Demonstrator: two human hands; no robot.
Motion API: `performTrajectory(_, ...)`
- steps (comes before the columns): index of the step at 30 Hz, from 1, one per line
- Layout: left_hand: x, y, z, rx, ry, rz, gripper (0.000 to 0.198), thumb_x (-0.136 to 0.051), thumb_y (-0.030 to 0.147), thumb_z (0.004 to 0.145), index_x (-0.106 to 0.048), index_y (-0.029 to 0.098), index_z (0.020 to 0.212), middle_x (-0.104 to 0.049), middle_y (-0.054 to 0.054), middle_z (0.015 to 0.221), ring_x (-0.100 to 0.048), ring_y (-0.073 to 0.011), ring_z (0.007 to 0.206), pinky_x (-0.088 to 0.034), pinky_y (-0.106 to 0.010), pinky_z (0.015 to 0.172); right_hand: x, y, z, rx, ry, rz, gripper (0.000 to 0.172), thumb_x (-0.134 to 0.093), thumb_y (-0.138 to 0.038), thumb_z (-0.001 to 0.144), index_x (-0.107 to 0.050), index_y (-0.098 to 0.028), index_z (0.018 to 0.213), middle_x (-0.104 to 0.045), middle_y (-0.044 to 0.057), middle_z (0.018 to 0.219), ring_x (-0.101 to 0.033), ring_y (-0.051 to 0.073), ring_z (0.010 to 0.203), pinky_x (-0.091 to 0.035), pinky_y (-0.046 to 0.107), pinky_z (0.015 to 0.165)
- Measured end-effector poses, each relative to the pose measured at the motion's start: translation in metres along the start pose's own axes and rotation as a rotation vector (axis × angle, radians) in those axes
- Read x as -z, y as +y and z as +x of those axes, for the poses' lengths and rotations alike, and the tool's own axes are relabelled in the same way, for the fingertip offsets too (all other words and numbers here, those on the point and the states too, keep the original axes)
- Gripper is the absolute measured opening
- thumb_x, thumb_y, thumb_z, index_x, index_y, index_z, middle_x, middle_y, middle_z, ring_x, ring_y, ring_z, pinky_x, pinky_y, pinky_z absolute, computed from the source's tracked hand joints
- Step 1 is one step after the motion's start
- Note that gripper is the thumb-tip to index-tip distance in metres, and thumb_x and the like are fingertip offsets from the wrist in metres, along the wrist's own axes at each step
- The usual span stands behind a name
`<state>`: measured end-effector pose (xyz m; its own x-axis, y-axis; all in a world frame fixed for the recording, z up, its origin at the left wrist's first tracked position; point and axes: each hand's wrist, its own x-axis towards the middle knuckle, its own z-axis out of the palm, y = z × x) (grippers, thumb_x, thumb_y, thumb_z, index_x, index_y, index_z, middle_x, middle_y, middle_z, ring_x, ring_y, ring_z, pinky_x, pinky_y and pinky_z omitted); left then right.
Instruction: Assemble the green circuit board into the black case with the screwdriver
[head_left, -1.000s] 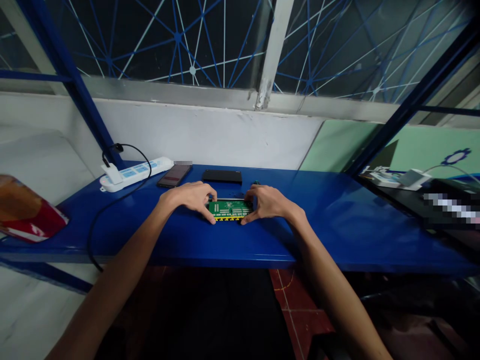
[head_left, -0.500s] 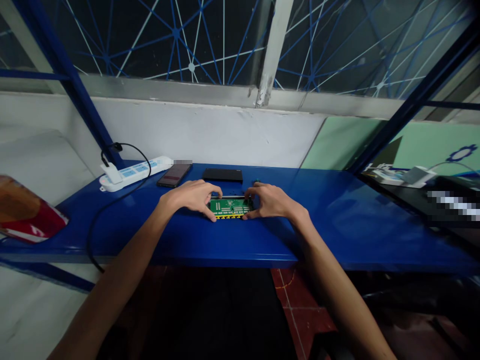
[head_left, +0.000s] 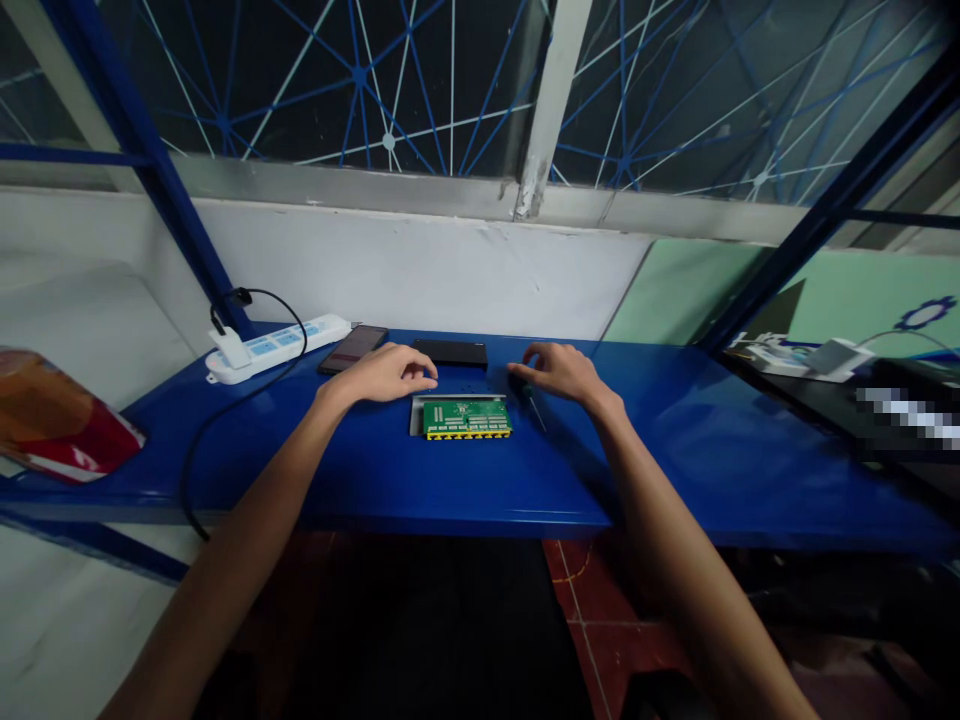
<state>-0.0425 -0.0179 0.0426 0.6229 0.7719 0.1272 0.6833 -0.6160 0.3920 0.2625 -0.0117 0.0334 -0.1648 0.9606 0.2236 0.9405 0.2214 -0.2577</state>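
Observation:
A green circuit board (head_left: 465,413) with a row of yellow-edged ports along its front lies in a thin metal tray (head_left: 417,416) on the blue table. My left hand (head_left: 382,372) hovers behind and left of the board, fingers loosely curled and apart, holding nothing. Right of the board, a dark-handled screwdriver (head_left: 531,402) points its shaft toward me. Over its handle is my right hand (head_left: 561,371), thumb and fingers apart; whether they touch the handle is hard to see. A flat black cover (head_left: 451,352) lies behind the board.
Small dark bits, perhaps screws, lie between board and cover. At the back left are a phone (head_left: 354,349) and a white power strip (head_left: 281,345) with a black cable. A red and orange package (head_left: 67,420) stands far left. Black equipment (head_left: 885,400) occupies the right end.
Both hands have let go of the circuit board and its tray and drawn back from them. My right hand has moved up and right, over the screwdriver. The board stays on the table.

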Motion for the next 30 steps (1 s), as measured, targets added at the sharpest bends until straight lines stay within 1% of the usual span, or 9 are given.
performTrajectory(2, -0.003, -0.01, 0.003, -0.043, 0.081, 0.016, 0.033, -0.053, 0.041, 0.086, -0.074, 0.018, 0.098, -0.07, -0.009, 0.095, -0.061, -0.0195, 0.081, -0.039, -0.029, 0.071, -0.004, 0.011, 0.014, -0.117, -0.05, -0.081, 0.048, -0.063, -0.062, 0.075, -0.07, -0.02, 0.097, -0.066, 0.008, 0.066, -0.06, 0.021, 0.06, -0.039, 0.033, 0.055)
performTrajectory(5, -0.008, -0.019, 0.007, -0.078, 0.056, -0.033, 0.03, -0.055, 0.037, 0.085, -0.074, 0.017, 0.098, -0.071, -0.01, 0.099, -0.062, -0.0194, 0.086, -0.041, -0.029, 0.075, -0.012, 0.023, 0.029, -0.187, -0.31, 0.043, 0.055, -0.063, -0.067, 0.072, -0.07, -0.017, 0.092, -0.061, 0.005, 0.052, -0.055, 0.017, 0.045, -0.038, 0.029, 0.047)
performTrajectory(7, -0.011, -0.022, 0.008, -0.093, 0.009, -0.079, 0.031, -0.056, 0.036, 0.085, -0.074, 0.016, 0.1, -0.071, -0.01, 0.101, -0.063, -0.0193, 0.088, -0.042, -0.028, 0.074, -0.018, 0.027, 0.034, -0.175, -0.356, 0.112, 0.056, -0.064, -0.067, 0.071, -0.07, -0.015, 0.092, -0.06, 0.004, 0.051, -0.055, 0.016, 0.042, -0.038, 0.028, 0.044)
performTrajectory(11, -0.015, -0.023, 0.011, -0.106, -0.044, -0.138, 0.029, -0.059, 0.035, 0.085, -0.074, 0.016, 0.1, -0.072, -0.01, 0.103, -0.063, -0.0195, 0.089, -0.043, -0.028, 0.072, -0.027, 0.027, 0.035, -0.115, -0.325, 0.173, 0.046, -0.07, -0.05, 0.071, -0.067, -0.013, 0.097, -0.061, 0.002, 0.054, -0.056, 0.015, 0.042, -0.041, 0.026, 0.043)
performTrajectory(15, -0.019, -0.025, 0.013, -0.095, -0.071, -0.23, 0.026, -0.062, 0.036, 0.084, -0.076, 0.017, 0.096, -0.072, -0.009, 0.1, -0.063, -0.0172, 0.082, -0.042, -0.027, 0.07, -0.03, 0.026, 0.034, -0.08, -0.328, 0.26, 0.037, -0.068, -0.036, 0.072, -0.064, -0.014, 0.101, -0.06, -0.001, 0.056, -0.055, 0.013, 0.04, -0.041, 0.024, 0.044)
performTrajectory(17, -0.021, -0.026, 0.014, -0.098, -0.094, -0.276, 0.025, -0.063, 0.036, 0.084, -0.075, 0.018, 0.098, -0.072, -0.008, 0.1, -0.062, -0.0164, 0.08, -0.042, -0.026, 0.068, -0.031, 0.028, 0.033, -0.081, -0.338, 0.302, 0.038, -0.068, -0.036, 0.071, -0.063, -0.014, 0.102, -0.061, -0.001, 0.059, -0.054, 0.012, 0.041, -0.04, 0.024, 0.043)
performTrajectory(19, -0.022, -0.027, 0.014, -0.097, -0.116, -0.315, 0.026, -0.064, 0.036, 0.084, -0.075, 0.019, 0.1, -0.072, -0.009, 0.101, -0.061, -0.016, 0.079, -0.041, -0.025, 0.064, -0.033, 0.031, 0.031, -0.069, -0.279, 0.332, 0.039, -0.067, -0.039, 0.072, -0.063, -0.014, 0.101, -0.062, 0.0, 0.063, -0.053, 0.012, 0.044, -0.038, 0.024, 0.044)
performTrajectory(24, -0.025, -0.028, 0.015, -0.061, -0.154, -0.387, 0.028, -0.066, 0.037, 0.082, -0.074, 0.018, 0.101, -0.071, -0.01, 0.1, -0.061, -0.0161, 0.079, -0.039, -0.024, 0.06, -0.037, 0.033, 0.026, 0.006, -0.165, 0.249, 0.033, -0.064, -0.038, 0.072, -0.067, -0.016, 0.097, -0.064, 0.001, 0.069, -0.055, 0.014, 0.06, -0.037, 0.025, 0.055)
performTrajectory(30, -0.029, -0.031, 0.015, -0.03, -0.156, -0.429, 0.029, -0.067, 0.038, 0.081, -0.074, 0.018, 0.101, -0.07, -0.01, 0.1, -0.06, -0.0153, 0.076, -0.037, -0.024, 0.057, -0.042, 0.032, 0.025, 0.001, -0.141, 0.183, 0.032, -0.062, -0.038, 0.073, -0.066, -0.017, 0.097, -0.064, 0.002, 0.07, -0.055, 0.015, 0.061, -0.034, 0.026, 0.056)
